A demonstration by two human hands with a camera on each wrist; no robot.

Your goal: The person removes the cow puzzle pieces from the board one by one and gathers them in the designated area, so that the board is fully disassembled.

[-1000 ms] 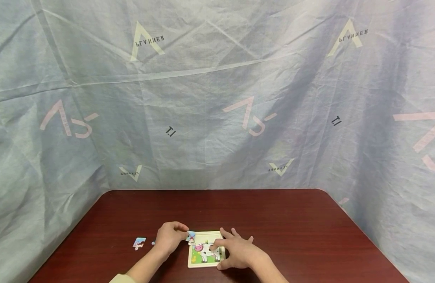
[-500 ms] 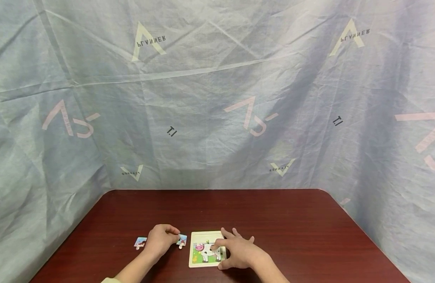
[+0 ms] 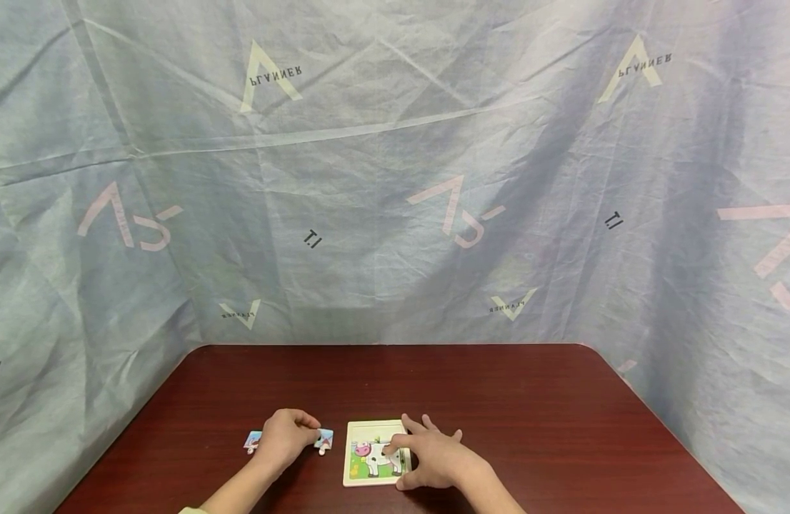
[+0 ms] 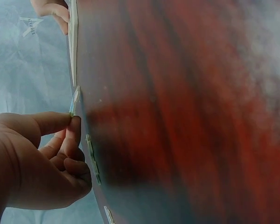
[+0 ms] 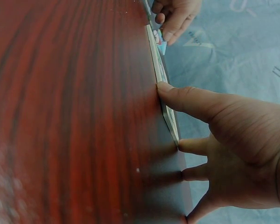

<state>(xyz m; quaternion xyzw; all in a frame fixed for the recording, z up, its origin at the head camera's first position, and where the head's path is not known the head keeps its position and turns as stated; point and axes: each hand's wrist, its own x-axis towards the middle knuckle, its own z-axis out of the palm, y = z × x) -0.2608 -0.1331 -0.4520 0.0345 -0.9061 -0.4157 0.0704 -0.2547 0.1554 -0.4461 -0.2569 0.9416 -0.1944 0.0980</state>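
In the head view the left hand [image 3: 286,441] pinches a blue puzzle piece [image 3: 325,440], left of the puzzle tray. The left wrist view shows this piece [image 4: 75,100] edge-on between thumb and finger. The pale tray [image 3: 346,460] bears a cow picture [image 3: 382,460] in its lower part; its top strip is bare. The right hand [image 3: 436,457] rests at the tray's right edge with fingers spread, one fingertip on the cow. Seen from the right wrist, its thumb touches the tray's near edge [image 5: 154,56] and other fingertips reach the table.
Another blue puzzle piece [image 3: 251,440] lies on the dark red table [image 3: 498,385], partly behind the left hand. From the left wrist, loose pieces [image 4: 93,158] lie beneath and beside that hand. A grey printed cloth [image 3: 369,178] hangs behind and around the table.
The left hand has moved left, away from the tray's upper left corner, with the blue piece in its fingers. The right hand has stayed at the tray.
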